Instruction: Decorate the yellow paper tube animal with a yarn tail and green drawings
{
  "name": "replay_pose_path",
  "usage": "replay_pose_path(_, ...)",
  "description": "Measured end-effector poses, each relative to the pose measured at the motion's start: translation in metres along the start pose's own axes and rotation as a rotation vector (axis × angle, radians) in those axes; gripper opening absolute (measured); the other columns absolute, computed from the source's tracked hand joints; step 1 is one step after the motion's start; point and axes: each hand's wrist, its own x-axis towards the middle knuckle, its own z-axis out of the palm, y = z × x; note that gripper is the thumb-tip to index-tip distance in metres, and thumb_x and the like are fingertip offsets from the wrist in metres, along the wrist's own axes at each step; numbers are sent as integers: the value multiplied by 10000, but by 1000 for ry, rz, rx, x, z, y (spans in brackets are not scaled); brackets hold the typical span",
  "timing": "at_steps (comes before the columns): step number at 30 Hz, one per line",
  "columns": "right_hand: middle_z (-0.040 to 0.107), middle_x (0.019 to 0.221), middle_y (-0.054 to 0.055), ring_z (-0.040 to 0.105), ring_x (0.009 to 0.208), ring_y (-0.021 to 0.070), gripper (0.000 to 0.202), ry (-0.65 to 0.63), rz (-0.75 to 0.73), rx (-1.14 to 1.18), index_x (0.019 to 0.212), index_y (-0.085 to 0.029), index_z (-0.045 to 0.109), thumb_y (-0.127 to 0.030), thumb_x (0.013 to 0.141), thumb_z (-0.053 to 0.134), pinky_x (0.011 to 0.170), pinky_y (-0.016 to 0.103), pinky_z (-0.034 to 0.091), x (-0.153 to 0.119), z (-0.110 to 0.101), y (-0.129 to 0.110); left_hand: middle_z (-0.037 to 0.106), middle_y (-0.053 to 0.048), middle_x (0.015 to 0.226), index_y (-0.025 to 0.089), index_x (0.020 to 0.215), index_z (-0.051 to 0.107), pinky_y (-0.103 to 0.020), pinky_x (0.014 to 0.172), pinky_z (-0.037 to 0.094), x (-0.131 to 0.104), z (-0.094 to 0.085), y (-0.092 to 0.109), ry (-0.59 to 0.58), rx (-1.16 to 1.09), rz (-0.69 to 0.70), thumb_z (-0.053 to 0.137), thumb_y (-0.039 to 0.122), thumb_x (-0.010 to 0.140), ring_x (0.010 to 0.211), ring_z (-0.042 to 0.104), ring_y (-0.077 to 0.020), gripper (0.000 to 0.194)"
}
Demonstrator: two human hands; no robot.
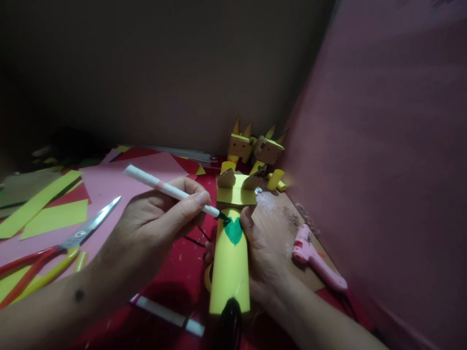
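The head view takes in a tall pink surface [383, 160] rising along the right, and from where I stand a red covering [186, 265] spreads below it. A big pink sheet [127, 180] lies across the left, with yellow paper pieces [54, 218] on and around it. A brown board [277, 228] sits to the right.

The person's left hand [164, 209] comes in from the left, fingers pinched around a marker. The right hand [259, 248] is wrapped around a yellow tube [229, 272], thumb along its right side, fingertips showing at its left. That tube is held in the middle, its far end by a yellow-topped piece with two brown ears [237, 194].

Orange-and-yellow-handled scissors [80, 234] lie partly open at the left; a pink glue gun [319, 265] rests at the right. Two box-headed figures [269, 149] stand at the far side, close together. The white marker [170, 189] has its dark tip at a small green heart [232, 233] near the tube's far end.
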Motion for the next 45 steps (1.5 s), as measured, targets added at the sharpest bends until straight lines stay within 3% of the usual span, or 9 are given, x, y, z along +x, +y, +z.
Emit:
replay_pose_path(10, 744, 739, 30, 662, 633, 173, 629, -64, 2, 0, 892, -178, 745, -735, 634, 881, 710, 340, 590, -3, 2, -3, 460, 43, 535, 266, 645, 625, -254, 451, 379, 1, 0, 8, 4, 48, 42, 676, 431, 880, 472, 369, -133, 292)
replay_pose_path(15, 747, 744, 43, 668, 635, 159, 657, -12, 12, 34, 905, -148, 747, -738, 645, 874, 682, 295, 583, -1, 1, -1, 451, 59, 525, 274, 681, 642, -250, 469, 390, -1, -1, 6, 24, 53, 36, 668, 392, 899, 454, 348, -121, 249)
replay_pose_path(21, 743, 735, 26, 665, 630, 156, 621, -47, -2, 25, 896, -169, 737, -729, 664, 869, 687, 300, 583, -2, 1, -2, 466, 36, 530, 263, 638, 638, -253, 374, 274, -3, -1, 7, -24, 70, 41, 666, 458, 894, 460, 356, -122, 323)
replay_pose_path(30, 741, 736, 39, 667, 640, 161, 669, -46, 20, 30, 893, -154, 742, -726, 591, 910, 697, 299, 582, -2, 2, -3, 462, 50, 497, 250, 639, 662, -211, 455, 442, -1, -1, 3, 1, 59, 96, 689, 424, 882, 439, 391, -106, 299)
replay_pose_path(34, 736, 721, 41, 667, 629, 177, 648, -82, 34, 7, 862, -173, 726, -769, 641, 855, 698, 329, 588, -2, 2, -3, 603, 15, 586, 250, 680, 693, -181, 461, 439, -4, -2, -3, -45, 19, 89, 670, 426, 912, 525, 506, -120, 292)
replay_pose_path(40, 743, 747, 37, 669, 645, 168, 626, -51, -3, 18, 895, -176, 738, -745, 662, 858, 710, 321, 590, -1, 1, -1, 501, 28, 523, 239, 646, 690, -181, 381, 365, -1, -2, -1, -9, 37, 120, 672, 409, 906, 458, 418, -104, 311)
replay_pose_path(45, 728, 728, 30, 667, 643, 163, 622, -75, 15, 7, 878, -175, 734, -759, 687, 832, 713, 321, 591, -1, -1, -2, 575, 16, 554, 246, 673, 697, -168, 414, 417, -1, 0, -1, -47, 5, 123, 677, 411, 907, 479, 476, -109, 287)
